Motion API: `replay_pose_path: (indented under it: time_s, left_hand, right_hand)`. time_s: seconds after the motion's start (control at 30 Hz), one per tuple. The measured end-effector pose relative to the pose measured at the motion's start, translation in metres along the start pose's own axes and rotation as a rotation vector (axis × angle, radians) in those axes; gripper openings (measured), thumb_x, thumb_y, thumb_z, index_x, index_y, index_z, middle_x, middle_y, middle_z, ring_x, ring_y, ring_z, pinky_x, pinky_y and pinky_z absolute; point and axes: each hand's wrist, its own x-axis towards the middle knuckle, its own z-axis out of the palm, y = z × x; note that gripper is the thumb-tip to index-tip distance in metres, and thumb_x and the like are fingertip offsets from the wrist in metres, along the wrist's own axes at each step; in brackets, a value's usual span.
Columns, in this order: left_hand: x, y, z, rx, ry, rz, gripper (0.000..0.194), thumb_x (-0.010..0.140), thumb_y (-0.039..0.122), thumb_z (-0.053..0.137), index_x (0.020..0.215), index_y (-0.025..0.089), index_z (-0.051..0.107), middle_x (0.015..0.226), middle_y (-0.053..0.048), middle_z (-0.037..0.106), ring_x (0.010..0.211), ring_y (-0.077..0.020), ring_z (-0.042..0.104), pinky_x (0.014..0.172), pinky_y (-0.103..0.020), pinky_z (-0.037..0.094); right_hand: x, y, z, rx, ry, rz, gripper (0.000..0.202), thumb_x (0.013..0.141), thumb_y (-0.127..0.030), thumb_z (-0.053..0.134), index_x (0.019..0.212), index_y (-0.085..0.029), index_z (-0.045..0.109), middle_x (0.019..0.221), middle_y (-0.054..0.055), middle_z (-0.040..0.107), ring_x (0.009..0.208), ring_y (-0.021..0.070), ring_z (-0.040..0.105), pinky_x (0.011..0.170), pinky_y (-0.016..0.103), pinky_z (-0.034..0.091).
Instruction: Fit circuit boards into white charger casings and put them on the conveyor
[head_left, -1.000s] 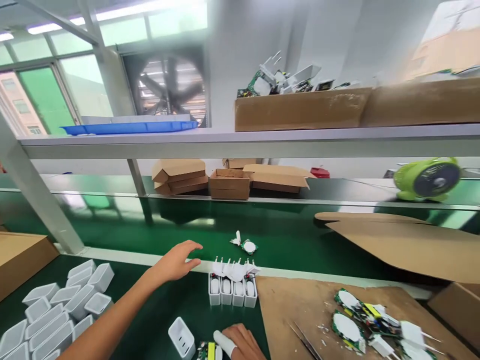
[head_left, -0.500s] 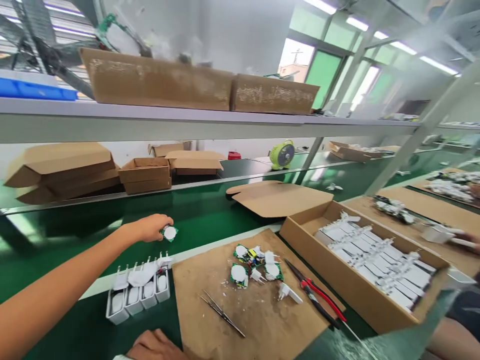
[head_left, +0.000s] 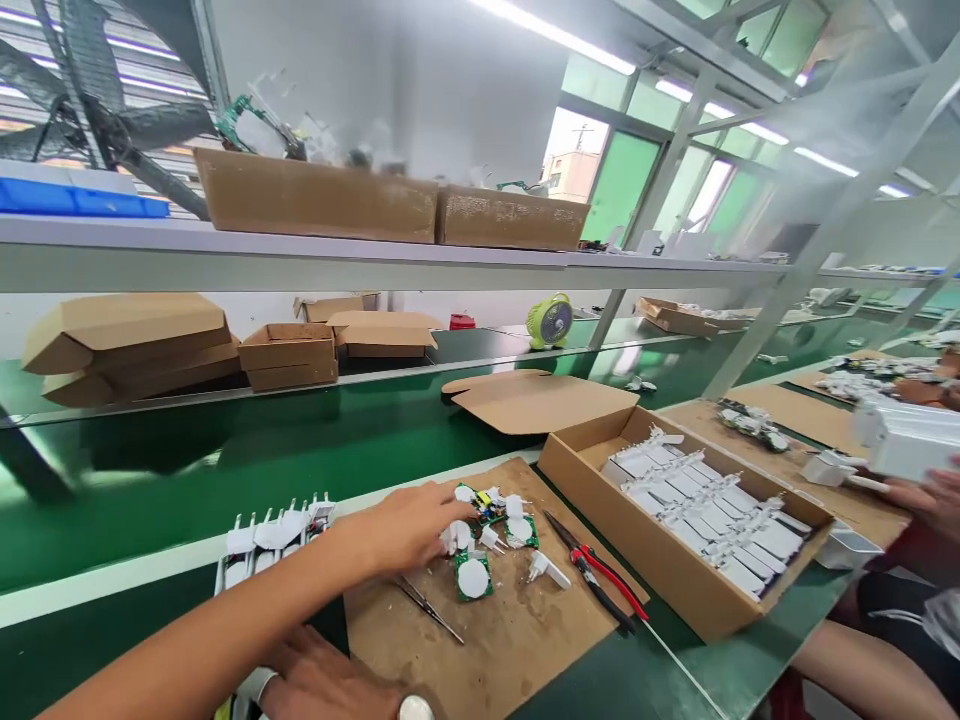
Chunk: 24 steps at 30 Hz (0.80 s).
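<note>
My left hand (head_left: 427,520) reaches in over the brown sheet, its fingers closed around a circuit board with a round white pad (head_left: 457,537). Just below it lies another green board (head_left: 472,578) with the same kind of pad. More boards and small white plug pieces are grouped beside the fingers. At the bottom edge, partly beneath my left forearm, my right hand (head_left: 330,682) is curled against a white plastic housing (head_left: 255,686), mostly cut off. Tweezers (head_left: 431,610) lie near my left hand. A row of white plug housings (head_left: 274,532) stands behind the forearm, partly covered by it.
Red-handled pliers (head_left: 596,575) lie on the sheet's right side. A cardboard box (head_left: 637,545) of white adapters stands beyond them. A co-worker's hands (head_left: 926,500) are at the far right. Cardboard boxes (head_left: 289,355) and a green fan (head_left: 551,322) stand at the back beneath a shelf (head_left: 300,262).
My left hand has moved right and nearer, from beyond the housings to the boards. The board it carried appears set on the sheet. My right hand shows more. The view has shifted right.
</note>
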Motion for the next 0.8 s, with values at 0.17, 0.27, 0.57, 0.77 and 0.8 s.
replay_pose_path:
  time_s: [0.17,0.27,0.57,0.77,0.8]
  left_hand:
    - [-0.108,-0.016,-0.035,-0.384,0.436,-0.230,0.036,0.101,0.041,0.066,0.134,0.028,0.065,0.133,-0.005,0.068,0.109,-0.0194,0.069,0.096,-0.031,0.059]
    - [-0.192,-0.026,-0.023,-0.555,0.725,-0.526,0.038,0.094,0.054,0.071,0.121,0.027,0.071,0.127,-0.005,0.069,0.101,-0.0202,0.070,0.094,-0.035,0.059]
    - [-0.309,-0.034,0.092,-0.539,0.665,-0.941,0.094,0.075,0.048,0.081,0.158,0.026,0.041,0.132,-0.012,0.056,0.118,-0.0309,0.059,0.110,-0.054,0.050]
    - [-0.268,-0.026,0.117,-0.573,0.615,-0.684,0.089,0.085,0.019,0.066,0.163,0.034,0.025,0.147,-0.012,0.052,0.136,-0.0309,0.056,0.123,-0.057,0.043]
    - [-0.265,-0.026,0.122,-0.590,0.628,-0.656,0.091,0.086,0.018,0.067,0.163,0.035,0.023,0.152,-0.012,0.049,0.141,-0.0317,0.053,0.124,-0.057,0.044]
  right_hand:
    - [-0.001,-0.007,-0.015,0.210,0.054,0.119,0.064,0.087,-0.038,0.071,0.143,-0.014,0.051,0.134,0.017,0.062,0.122,0.0335,0.054,0.109,0.046,0.052]
    - [0.002,-0.011,-0.031,0.311,0.114,0.142,0.051,0.083,-0.024,0.067,0.132,-0.014,0.058,0.130,0.015,0.060,0.116,0.0309,0.053,0.105,0.045,0.053]
    - [0.008,-0.002,-0.047,0.387,0.386,0.243,0.054,0.089,-0.006,0.057,0.140,-0.020,0.050,0.135,0.012,0.055,0.126,0.0257,0.053,0.109,0.044,0.052]
    - [0.013,0.002,-0.050,0.397,0.552,0.218,0.053,0.090,-0.008,0.060,0.139,-0.027,0.054,0.130,0.007,0.064,0.121,0.0210,0.062,0.103,0.036,0.056]
    - [0.013,0.001,-0.052,0.380,0.580,0.187,0.052,0.091,-0.008,0.059,0.140,-0.027,0.055,0.130,0.007,0.064,0.120,0.0205,0.063,0.103,0.035,0.057]
